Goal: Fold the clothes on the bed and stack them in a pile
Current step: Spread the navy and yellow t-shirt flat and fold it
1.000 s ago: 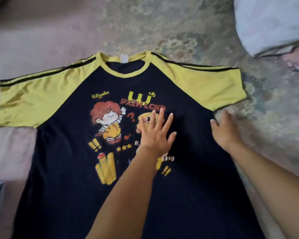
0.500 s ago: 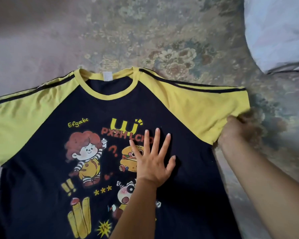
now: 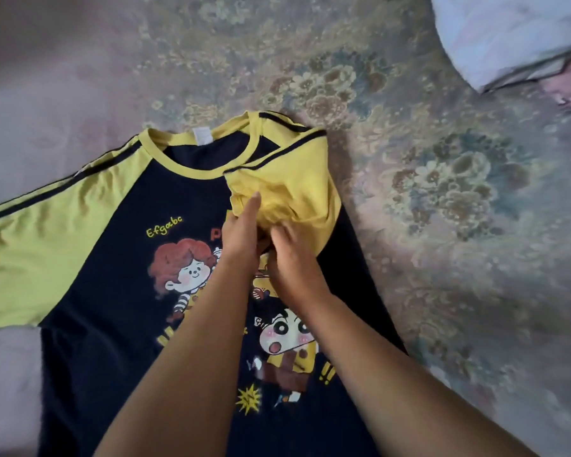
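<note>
A navy T-shirt (image 3: 112, 311) with yellow sleeves and cartoon prints lies front up on the bed. Its right yellow sleeve (image 3: 297, 189) is folded inward over the chest. My left hand (image 3: 239, 232) lies flat on the chest with straight fingers, fingertips touching the folded sleeve's edge. My right hand (image 3: 289, 258) sits right beside it, its fingers curled onto the lower edge of that sleeve. The left sleeve (image 3: 37, 252) still lies spread out flat.
The bed (image 3: 442, 225) is covered with a floral sheet. A white pillow or folded bedding (image 3: 515, 31) lies at the top right corner.
My right hand took the right sleeve's end and carried it leftward over the chest. My left hand stayed pressing the shirt's middle. The view shifted slightly.
</note>
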The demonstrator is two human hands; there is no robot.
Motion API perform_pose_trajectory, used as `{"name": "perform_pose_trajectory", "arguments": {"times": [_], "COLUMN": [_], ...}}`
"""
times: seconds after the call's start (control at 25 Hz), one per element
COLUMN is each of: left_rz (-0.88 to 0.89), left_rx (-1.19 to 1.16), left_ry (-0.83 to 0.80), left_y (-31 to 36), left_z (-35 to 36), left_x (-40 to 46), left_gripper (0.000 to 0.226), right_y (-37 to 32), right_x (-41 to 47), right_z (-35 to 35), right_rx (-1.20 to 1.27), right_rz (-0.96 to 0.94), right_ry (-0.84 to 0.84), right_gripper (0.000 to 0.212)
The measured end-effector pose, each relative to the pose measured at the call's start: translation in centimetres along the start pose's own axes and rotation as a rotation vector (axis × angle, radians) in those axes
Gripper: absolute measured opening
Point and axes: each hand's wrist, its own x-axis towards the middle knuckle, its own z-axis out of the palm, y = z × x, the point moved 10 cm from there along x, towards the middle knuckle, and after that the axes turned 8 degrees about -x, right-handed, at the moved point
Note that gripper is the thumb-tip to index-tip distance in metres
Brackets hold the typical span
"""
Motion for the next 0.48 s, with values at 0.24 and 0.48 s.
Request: {"name": "perform_pose_trajectory", "arguments": {"times": [0.24,0.48], "left_rz": [-0.032,0.318], "left_rx": [0.043,0.197], "left_ry": [0.221,0.375], "left_y": [3.5,6.1], "left_z": [-0.4,-5.5], "left_x": [-0.9,-1.2], "left_gripper": [0.025,0.011], "right_y": [8.4,7.5], "right_x": [-9.8,-9.7], "right_z": [-1.2,-0.6], "right_rx": [-0.549,-0.578], "right_rz": [0.117,0.176], "right_ry": [-0.080,-0.066], "right_gripper": [0.074,0.057]}}
